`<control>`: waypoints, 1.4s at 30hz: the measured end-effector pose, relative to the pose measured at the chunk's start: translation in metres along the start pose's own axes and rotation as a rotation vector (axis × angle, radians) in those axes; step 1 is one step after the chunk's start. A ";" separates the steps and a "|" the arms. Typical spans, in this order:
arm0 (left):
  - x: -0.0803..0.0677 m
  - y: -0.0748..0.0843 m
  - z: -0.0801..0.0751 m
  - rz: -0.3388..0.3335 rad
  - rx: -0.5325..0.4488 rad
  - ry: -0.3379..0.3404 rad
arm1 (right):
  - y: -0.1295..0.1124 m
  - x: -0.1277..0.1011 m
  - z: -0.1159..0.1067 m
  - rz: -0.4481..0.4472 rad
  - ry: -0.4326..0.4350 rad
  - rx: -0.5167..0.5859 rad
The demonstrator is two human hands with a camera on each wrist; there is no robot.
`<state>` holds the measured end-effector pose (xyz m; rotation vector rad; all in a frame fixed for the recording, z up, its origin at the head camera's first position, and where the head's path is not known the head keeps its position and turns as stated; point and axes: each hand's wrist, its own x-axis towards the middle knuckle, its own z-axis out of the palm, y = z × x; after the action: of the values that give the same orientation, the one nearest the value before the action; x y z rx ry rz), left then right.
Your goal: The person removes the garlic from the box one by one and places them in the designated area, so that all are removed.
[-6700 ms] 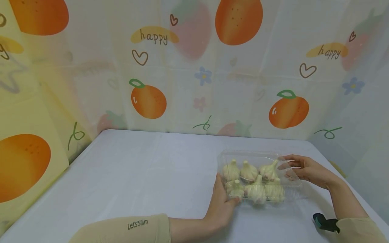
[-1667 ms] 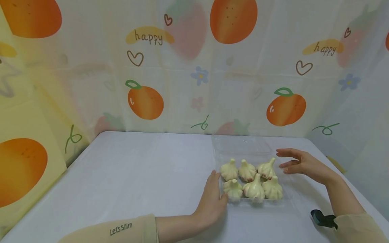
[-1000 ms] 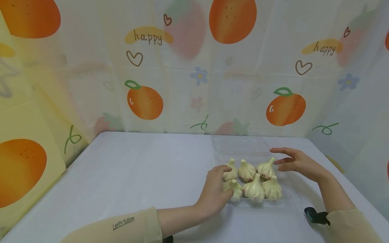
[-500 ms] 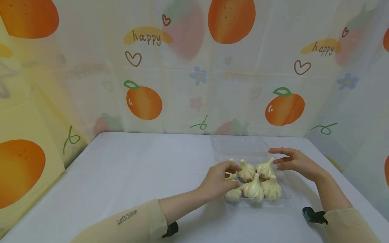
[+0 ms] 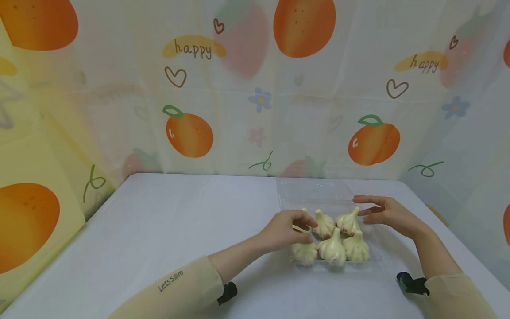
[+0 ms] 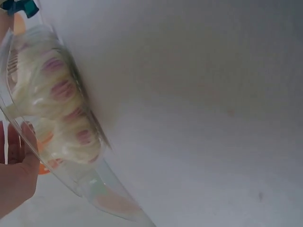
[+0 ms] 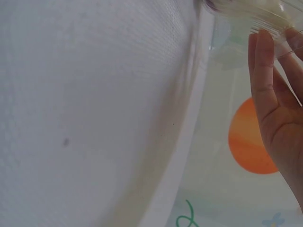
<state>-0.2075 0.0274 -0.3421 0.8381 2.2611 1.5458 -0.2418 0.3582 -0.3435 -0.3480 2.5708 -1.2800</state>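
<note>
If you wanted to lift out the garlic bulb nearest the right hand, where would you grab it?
Probably by its stem tip, from above. That garlic bulb sits in the open clear tray with its stem pointing up and right toward the right hand, while neighbouring bulbs crowd its sides.

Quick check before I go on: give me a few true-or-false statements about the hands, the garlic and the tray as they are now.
1. The left hand grips a garlic bulb at the tray's left end. True.
2. The clear lid is closed over the garlic. False: it lies open behind the tray.
3. The right hand holds a bulb. False: its fingers are straight beside the tray and hold nothing.
4. The tray sits on a white table. True.
5. The tray holds oranges. False: it holds garlic; oranges are only printed on the backdrop.
</note>
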 end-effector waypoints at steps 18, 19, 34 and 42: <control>0.006 -0.007 0.003 0.075 0.238 -0.110 | 0.002 -0.001 0.001 -0.046 -0.010 0.020; 0.007 -0.007 0.003 0.077 0.258 -0.108 | 0.002 -0.001 0.001 -0.050 -0.011 0.023; 0.005 -0.011 0.001 0.114 0.418 -0.087 | 0.000 -0.001 0.002 -0.041 -0.016 0.026; 0.004 -0.011 0.001 0.127 0.422 -0.065 | 0.001 0.000 0.001 -0.024 -0.013 0.026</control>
<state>-0.2139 0.0280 -0.3526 1.1396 2.5696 1.0770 -0.2413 0.3581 -0.3453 -0.3823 2.5440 -1.3139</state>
